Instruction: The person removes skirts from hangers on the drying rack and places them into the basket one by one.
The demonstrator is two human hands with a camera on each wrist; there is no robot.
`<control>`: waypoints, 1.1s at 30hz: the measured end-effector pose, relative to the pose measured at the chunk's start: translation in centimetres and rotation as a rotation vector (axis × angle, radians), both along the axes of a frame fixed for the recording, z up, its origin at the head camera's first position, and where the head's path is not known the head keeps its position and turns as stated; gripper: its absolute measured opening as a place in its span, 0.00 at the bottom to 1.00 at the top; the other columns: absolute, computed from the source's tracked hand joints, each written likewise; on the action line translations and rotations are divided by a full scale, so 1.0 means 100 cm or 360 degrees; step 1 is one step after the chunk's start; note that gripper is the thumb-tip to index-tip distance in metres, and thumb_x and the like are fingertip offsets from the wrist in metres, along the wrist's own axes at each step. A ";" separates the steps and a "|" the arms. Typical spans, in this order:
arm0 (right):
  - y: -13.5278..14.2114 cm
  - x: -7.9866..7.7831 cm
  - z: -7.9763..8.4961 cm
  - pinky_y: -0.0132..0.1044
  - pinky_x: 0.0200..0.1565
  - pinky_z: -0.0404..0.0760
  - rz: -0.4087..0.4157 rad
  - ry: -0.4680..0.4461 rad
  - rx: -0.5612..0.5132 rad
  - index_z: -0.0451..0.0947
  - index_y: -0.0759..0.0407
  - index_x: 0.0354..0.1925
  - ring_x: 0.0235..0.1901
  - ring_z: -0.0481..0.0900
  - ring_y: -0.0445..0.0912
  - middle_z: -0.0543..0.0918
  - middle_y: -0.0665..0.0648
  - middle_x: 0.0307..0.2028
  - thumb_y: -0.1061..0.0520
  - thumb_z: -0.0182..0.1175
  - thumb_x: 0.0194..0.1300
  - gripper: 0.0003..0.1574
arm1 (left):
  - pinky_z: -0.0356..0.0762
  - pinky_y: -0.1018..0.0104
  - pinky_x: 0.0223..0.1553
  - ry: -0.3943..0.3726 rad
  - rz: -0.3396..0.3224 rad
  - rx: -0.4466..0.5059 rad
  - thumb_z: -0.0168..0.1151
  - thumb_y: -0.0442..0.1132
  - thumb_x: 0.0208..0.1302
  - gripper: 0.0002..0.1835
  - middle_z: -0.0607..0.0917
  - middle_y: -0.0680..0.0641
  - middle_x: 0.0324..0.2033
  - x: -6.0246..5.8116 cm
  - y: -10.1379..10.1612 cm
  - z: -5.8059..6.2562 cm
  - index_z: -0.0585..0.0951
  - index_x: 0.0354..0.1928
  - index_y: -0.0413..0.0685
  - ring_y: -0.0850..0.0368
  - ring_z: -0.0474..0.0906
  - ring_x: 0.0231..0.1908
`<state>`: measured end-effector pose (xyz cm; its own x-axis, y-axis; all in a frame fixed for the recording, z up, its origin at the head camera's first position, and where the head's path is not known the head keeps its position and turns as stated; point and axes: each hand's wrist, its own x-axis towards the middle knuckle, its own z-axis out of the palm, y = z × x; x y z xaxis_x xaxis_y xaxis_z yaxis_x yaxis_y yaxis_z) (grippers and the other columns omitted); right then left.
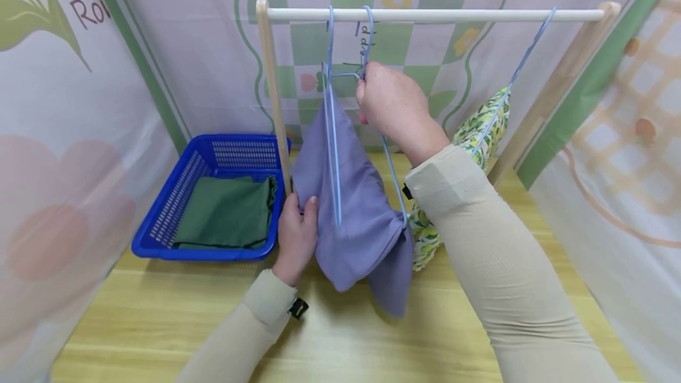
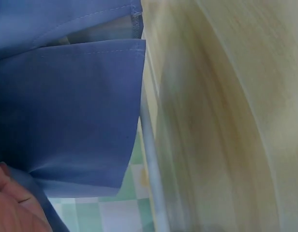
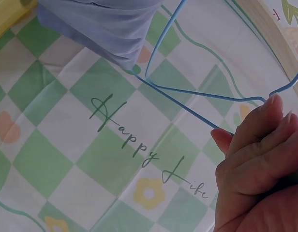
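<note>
A purple cloth [image 1: 351, 194] with stitched hems hangs below a white rail, draped over a blue wire hanger [image 1: 393, 176]. My right hand [image 1: 396, 102] grips this hanger near its neck, just under the hook; in the right wrist view its fingers [image 3: 250, 125] curl at the wire. Another blue hanger [image 1: 331, 52], seen nearly edge-on, hooks the rail to the left and overlaps the cloth. With my left hand [image 1: 298, 232] I hold the cloth's left edge, thumb in front and the other fingers mostly hidden. The left wrist view shows the cloth's hemmed corner [image 2: 91, 111] close up.
The white rail [image 1: 452, 15] sits between wooden posts [image 1: 273, 93]. A yellow-green patterned cloth [image 1: 486, 126] hangs on another hanger at right. A blue basket [image 1: 159, 205] holding a folded green cloth [image 1: 223, 211] stands left on the wooden table [image 1: 149, 324]. Printed curtains surround it.
</note>
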<state>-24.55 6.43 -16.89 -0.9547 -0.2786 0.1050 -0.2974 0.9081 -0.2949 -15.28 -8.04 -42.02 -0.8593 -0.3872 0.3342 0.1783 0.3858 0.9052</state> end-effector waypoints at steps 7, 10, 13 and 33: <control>0.001 0.000 0.002 0.51 0.47 0.80 -0.0006 0.0033 0.0015 0.73 0.58 0.55 0.41 0.83 0.54 0.89 0.53 0.35 0.50 0.37 0.83 0.22 | 0.72 0.57 0.31 0.0150 0.0006 -0.0038 0.58 0.40 0.77 0.12 0.73 0.44 0.27 0.015 0.001 0.009 0.73 0.37 0.38 0.49 0.73 0.28; 0.001 -0.001 0.002 0.52 0.48 0.79 -0.0003 0.0036 0.0016 0.73 0.58 0.55 0.41 0.83 0.54 0.89 0.53 0.35 0.50 0.37 0.83 0.21 | 0.73 0.58 0.31 0.0207 0.0019 -0.0039 0.58 0.40 0.77 0.11 0.74 0.43 0.28 0.022 0.002 0.012 0.74 0.40 0.36 0.50 0.73 0.28; 0.001 -0.001 0.002 0.51 0.48 0.79 0.0001 0.0024 0.0014 0.73 0.58 0.55 0.42 0.83 0.54 0.89 0.53 0.35 0.50 0.36 0.83 0.22 | 0.73 0.59 0.31 0.0249 0.0046 -0.0038 0.58 0.40 0.77 0.12 0.75 0.43 0.29 0.028 0.001 0.014 0.75 0.44 0.35 0.50 0.73 0.28; 0.003 -0.001 0.002 0.53 0.50 0.79 0.0004 -0.0004 0.0005 0.73 0.57 0.55 0.43 0.82 0.55 0.87 0.56 0.37 0.52 0.36 0.81 0.21 | 0.69 0.63 0.33 0.0357 0.0188 0.0116 0.54 0.40 0.81 0.14 0.73 0.43 0.31 0.046 -0.018 0.025 0.75 0.47 0.32 0.51 0.70 0.30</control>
<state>-24.63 6.71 -16.70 -0.9542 -0.2816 0.1014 -0.2991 0.9081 -0.2929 -10.69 -9.85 -39.47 -0.7142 -0.5105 0.4788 0.3353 0.3509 0.8743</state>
